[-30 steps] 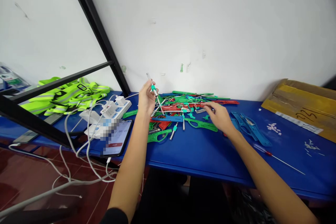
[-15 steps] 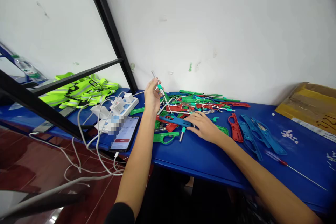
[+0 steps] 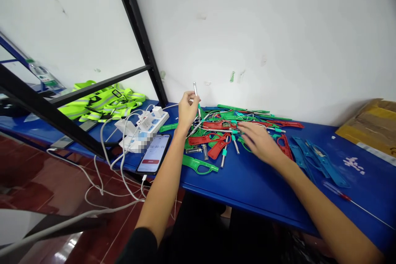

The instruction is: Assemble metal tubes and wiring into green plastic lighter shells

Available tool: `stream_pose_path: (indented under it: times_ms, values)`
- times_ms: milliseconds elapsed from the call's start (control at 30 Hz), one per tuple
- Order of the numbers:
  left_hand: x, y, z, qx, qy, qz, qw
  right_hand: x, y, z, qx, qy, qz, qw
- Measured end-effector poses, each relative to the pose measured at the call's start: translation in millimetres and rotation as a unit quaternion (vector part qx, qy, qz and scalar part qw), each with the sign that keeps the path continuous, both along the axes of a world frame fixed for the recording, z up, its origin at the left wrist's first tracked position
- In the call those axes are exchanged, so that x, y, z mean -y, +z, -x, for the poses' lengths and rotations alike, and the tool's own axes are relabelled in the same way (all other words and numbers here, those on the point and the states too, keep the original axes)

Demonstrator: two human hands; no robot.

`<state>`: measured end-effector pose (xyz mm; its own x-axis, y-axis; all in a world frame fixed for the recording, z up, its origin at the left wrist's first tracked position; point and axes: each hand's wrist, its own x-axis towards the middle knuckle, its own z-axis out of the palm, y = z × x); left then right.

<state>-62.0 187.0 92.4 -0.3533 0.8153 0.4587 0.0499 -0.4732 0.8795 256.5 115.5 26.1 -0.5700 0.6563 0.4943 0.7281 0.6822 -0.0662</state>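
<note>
My left hand [image 3: 188, 111] is raised over the left part of the pile, fingers pinched on a slim metal tube [image 3: 195, 89] with a green collar. The tube points upward, its lower part partly covered by the fingers. My right hand [image 3: 258, 140] hovers over or touches the right side of the pile, fingers stretched out and holding nothing visible. Between the hands lie red lighter-shaped casing halves [image 3: 219, 148], metal tubes with green collars [image 3: 224, 157], small clear parts [image 3: 205, 152] and thin wires. A green casing half [image 3: 199, 165] lies nearest the table's front edge.
Blue casing halves [image 3: 328, 163] and a screwdriver [image 3: 337, 189] lie to the right, near small white bits [image 3: 353, 164] and a cardboard box [image 3: 371, 128]. At left are a phone [image 3: 154, 154], a power strip [image 3: 161, 121] with cables, yellow reflective straps [image 3: 105, 103] and a black frame [image 3: 136, 20].
The blue casing half by my right hand no longer shows in the pile. My right hand has moved right and its fingers have spread. The tube in my left hand now stands more upright.
</note>
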Motion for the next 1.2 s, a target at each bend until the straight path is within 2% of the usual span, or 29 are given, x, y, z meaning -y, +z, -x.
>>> stream_pose_path:
  times_ms: [67,133,233,367,567,667,733,800,900,967,1067,1200]
  values:
    - [-5.1,-1.2,5.3,-0.046,0.017,0.011,0.999,0.7,-5.3,40.8,0.033,0.069,0.016,0.997]
    - [-8.8,-3.8,8.8,-0.07,0.043,0.013,0.997,-6.5,-10.1,74.9,0.057,0.105,0.028,0.992]
    - [-8.3,-9.5,11.6,-0.081,0.075,0.0,0.994,-26.3,-12.6,95.1,0.073,0.106,0.036,0.991]
    - [2.6,-13.9,18.6,-0.075,0.068,-0.025,0.994,-40.2,-9.3,68.7,0.085,0.067,0.032,0.994]
    - [17.0,-7.9,27.4,-0.025,0.084,-0.051,0.995,-31.8,0.2,15.4,0.094,-0.027,0.005,0.995]
    - [19.0,-6.6,23.4,-0.02,0.077,-0.049,0.996,-25.8,6.8,10.1,0.081,-0.078,-0.017,0.993]
    - [19.5,-7.1,20.0,-0.026,0.071,-0.045,0.996,-18.8,9.4,19.4,0.067,-0.091,-0.036,0.993]
    - [19.6,-8.1,17.4,-0.029,0.067,-0.044,0.996,-10.9,8.8,38.5,0.066,-0.058,-0.049,0.995]
    - [19.1,-9.3,16.2,-0.03,0.058,-0.041,0.997,-3.8,1.9,73.6,0.1,0.059,-0.039,0.992]
    - [18.0,-9.7,17.2,-0.03,0.052,-0.04,0.997,-3.9,-3.5,89.7,0.112,0.102,-0.029,0.988]
    - [15.9,-9.6,20.6,-0.025,0.052,-0.043,0.997,-9.1,-6.7,91.3,0.111,0.104,-0.019,0.988]
    - [15.0,-8.7,24.8,-0.016,0.057,-0.045,0.997,-15.4,-2.2,65.8,0.106,0.062,-0.013,0.992]
